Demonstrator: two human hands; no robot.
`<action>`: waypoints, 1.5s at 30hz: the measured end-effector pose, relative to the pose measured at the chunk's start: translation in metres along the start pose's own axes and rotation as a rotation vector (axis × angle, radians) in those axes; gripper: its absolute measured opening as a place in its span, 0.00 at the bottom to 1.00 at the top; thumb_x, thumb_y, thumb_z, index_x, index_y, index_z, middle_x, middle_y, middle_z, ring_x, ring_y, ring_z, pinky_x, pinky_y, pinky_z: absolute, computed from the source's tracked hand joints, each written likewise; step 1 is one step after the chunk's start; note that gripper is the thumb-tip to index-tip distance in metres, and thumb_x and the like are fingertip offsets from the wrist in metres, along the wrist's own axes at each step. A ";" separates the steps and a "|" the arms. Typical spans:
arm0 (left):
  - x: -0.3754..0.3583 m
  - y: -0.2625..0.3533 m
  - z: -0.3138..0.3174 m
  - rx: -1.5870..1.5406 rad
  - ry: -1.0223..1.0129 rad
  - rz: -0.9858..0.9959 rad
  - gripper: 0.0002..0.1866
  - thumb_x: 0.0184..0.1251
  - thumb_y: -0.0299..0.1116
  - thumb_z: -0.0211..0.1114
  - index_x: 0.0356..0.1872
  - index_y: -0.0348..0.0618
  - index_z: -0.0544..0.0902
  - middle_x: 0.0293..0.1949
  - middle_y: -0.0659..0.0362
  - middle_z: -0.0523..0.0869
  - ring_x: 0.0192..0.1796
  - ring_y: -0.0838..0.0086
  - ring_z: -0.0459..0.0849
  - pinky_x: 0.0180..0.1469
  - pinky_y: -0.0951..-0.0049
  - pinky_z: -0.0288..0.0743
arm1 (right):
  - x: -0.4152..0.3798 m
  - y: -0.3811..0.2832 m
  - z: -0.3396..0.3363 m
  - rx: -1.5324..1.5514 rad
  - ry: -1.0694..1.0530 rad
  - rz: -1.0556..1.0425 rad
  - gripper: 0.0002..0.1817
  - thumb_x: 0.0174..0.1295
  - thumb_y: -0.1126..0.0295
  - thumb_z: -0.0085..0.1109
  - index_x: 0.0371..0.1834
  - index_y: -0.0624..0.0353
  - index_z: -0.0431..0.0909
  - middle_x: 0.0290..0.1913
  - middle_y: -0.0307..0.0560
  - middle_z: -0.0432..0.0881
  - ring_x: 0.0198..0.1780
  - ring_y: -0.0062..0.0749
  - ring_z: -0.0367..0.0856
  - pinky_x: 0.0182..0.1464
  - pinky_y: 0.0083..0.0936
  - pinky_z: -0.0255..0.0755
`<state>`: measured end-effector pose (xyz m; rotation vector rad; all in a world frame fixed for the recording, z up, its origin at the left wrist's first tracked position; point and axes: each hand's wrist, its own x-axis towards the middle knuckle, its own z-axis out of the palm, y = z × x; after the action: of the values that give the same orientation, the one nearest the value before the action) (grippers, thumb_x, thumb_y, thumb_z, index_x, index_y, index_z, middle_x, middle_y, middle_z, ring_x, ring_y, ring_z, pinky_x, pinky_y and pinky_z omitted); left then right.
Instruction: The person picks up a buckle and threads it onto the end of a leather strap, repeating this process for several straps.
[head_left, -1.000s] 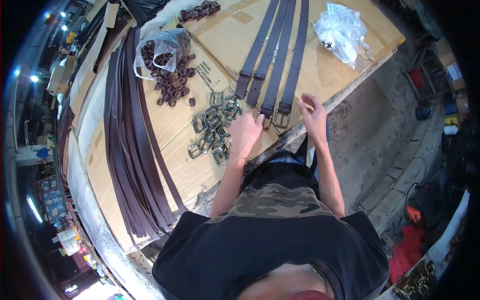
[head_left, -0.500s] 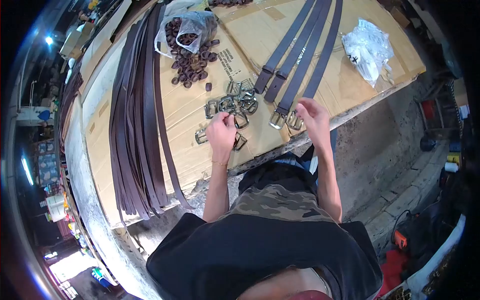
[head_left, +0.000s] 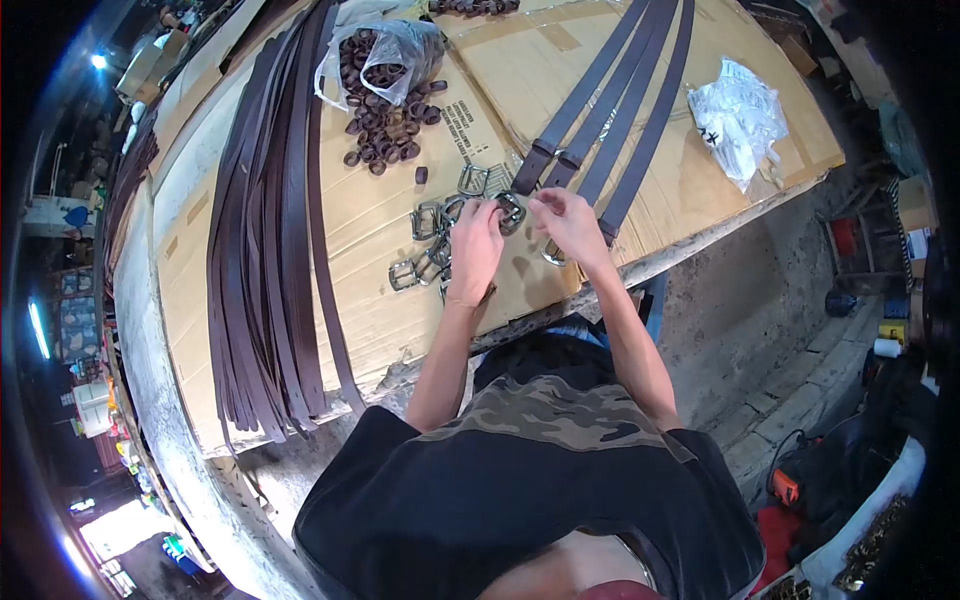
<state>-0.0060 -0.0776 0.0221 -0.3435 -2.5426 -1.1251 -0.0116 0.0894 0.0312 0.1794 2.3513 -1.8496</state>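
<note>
My left hand point(head_left: 476, 252) is closed at the right side of a pile of metal belt buckles point(head_left: 426, 222). Its fingertips are on one dark metal buckle point(head_left: 511, 212) between my two hands. Just to the right, my right hand point(head_left: 570, 228) has its fingers bent together close to that buckle; whether they hold anything is too small to make out. Beneath and beyond my right hand lie several dark brown belts point(head_left: 607, 125), some with keeper loops near their ends. A silvery buckle point(head_left: 553, 254) shows partly behind the right wrist.
Many loose brown leather straps point(head_left: 268, 230) hang over the front edge at left. A clear plastic bag point(head_left: 415, 42) spills brown leather loops point(head_left: 385, 135). A crumpled white plastic bag point(head_left: 738, 120) lies at right. Cardboard point(head_left: 385, 335) covers the table.
My right hand has moved left, from the belt ends to the buckle pile. My left hand has shifted right and up, and a buckle now shows at its fingertips.
</note>
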 end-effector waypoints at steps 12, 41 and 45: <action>-0.034 -0.003 -0.007 -0.790 -0.005 -0.460 0.07 0.70 0.29 0.59 0.43 0.35 0.77 0.39 0.61 0.80 0.40 0.80 0.79 0.47 0.77 0.75 | -0.012 -0.007 0.014 0.715 -0.226 0.076 0.21 0.64 0.79 0.53 0.59 0.79 0.65 0.46 0.58 0.82 0.44 0.34 0.83 0.50 0.27 0.77; -0.016 0.010 0.014 -1.132 -0.020 -0.655 0.04 0.68 0.25 0.59 0.40 0.37 0.76 0.37 0.57 0.83 0.36 0.76 0.80 0.37 0.75 0.74 | 0.063 -0.020 -0.040 -0.752 0.359 0.178 0.28 0.54 0.48 0.65 0.35 0.70 0.82 0.37 0.69 0.83 0.42 0.60 0.83 0.46 0.45 0.77; -0.013 0.006 0.011 -1.316 -0.075 -0.734 0.06 0.69 0.26 0.57 0.43 0.38 0.76 0.37 0.58 0.82 0.39 0.74 0.80 0.38 0.71 0.75 | 0.072 -0.021 -0.037 -0.767 0.339 0.211 0.28 0.53 0.48 0.65 0.37 0.69 0.82 0.37 0.68 0.83 0.44 0.59 0.83 0.47 0.45 0.77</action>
<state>0.0054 -0.0666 0.0143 0.3233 -1.5617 -2.9631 -0.0880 0.1210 0.0468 0.6456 2.9281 -0.7767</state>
